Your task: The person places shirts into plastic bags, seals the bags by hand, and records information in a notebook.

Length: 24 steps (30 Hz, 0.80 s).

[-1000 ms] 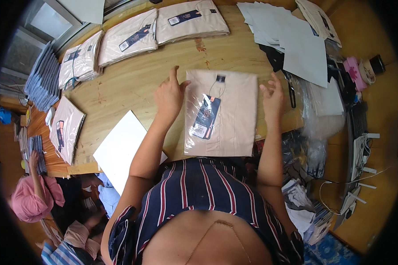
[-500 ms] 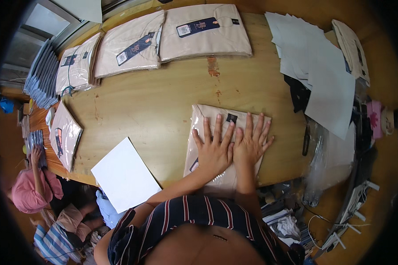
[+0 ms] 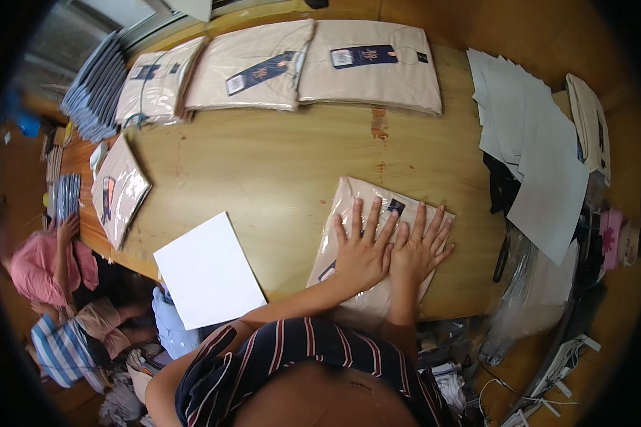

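Note:
Both palms press down on a folded beige garment in a clear plastic bag [image 3: 326,249] at the table's near edge. My left hand [image 3: 365,257] lies flat with its fingers spread over the middle of the bag. Beside it, my right hand [image 3: 414,257] is spread the same way toward the bag's right side, the two thumbs close together. A small dark label [image 3: 397,206] shows just past the fingertips. Part of a dark tag [image 3: 327,270] shows by the left wrist. My hands and forearms hide much of the bag.
Bagged beige garments [image 3: 370,82] line the table's far edge, beside a stack of blue-grey garments [image 3: 95,89]. Another bagged garment [image 3: 121,188] lies left. A white board [image 3: 210,270] overhangs the near edge. White sheets [image 3: 548,185] lie right. A person in pink [image 3: 46,270] is at left.
My view has shifted, so the table and its contents sit further right in the picture. Both hands stay flat on the bagged garment, with little change in their pose.

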Each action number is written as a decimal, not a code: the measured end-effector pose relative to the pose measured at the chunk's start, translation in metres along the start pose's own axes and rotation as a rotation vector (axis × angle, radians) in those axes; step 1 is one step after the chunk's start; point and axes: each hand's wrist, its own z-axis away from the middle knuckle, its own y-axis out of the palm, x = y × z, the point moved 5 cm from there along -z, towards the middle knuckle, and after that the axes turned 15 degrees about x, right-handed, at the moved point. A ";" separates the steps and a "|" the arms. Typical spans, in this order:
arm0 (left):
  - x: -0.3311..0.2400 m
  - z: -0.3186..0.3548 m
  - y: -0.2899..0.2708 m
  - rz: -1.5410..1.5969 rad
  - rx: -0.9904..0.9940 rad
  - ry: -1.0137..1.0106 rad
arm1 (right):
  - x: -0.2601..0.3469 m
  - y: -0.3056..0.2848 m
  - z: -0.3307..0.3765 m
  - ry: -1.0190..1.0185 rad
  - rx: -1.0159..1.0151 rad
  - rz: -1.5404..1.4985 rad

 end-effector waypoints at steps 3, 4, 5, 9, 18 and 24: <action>0.001 -0.003 0.001 -0.006 -0.012 0.017 | 0.000 0.001 -0.004 0.017 -0.022 0.015; 0.003 -0.003 0.001 -0.016 -0.015 0.021 | 0.001 0.001 -0.003 0.009 -0.037 0.010; 0.006 -0.002 0.002 -0.058 -0.029 0.047 | 0.002 0.000 -0.003 -0.001 -0.052 0.006; 0.046 0.031 -0.027 0.098 -0.028 0.197 | 0.001 0.005 -0.005 -0.028 -0.091 0.002; 0.258 0.309 -0.072 0.174 -0.322 -1.259 | 0.052 -0.029 0.055 -0.591 -0.265 -0.341; 0.249 0.335 -0.069 0.358 -0.356 -1.146 | 0.160 0.078 0.123 -1.043 0.553 -0.785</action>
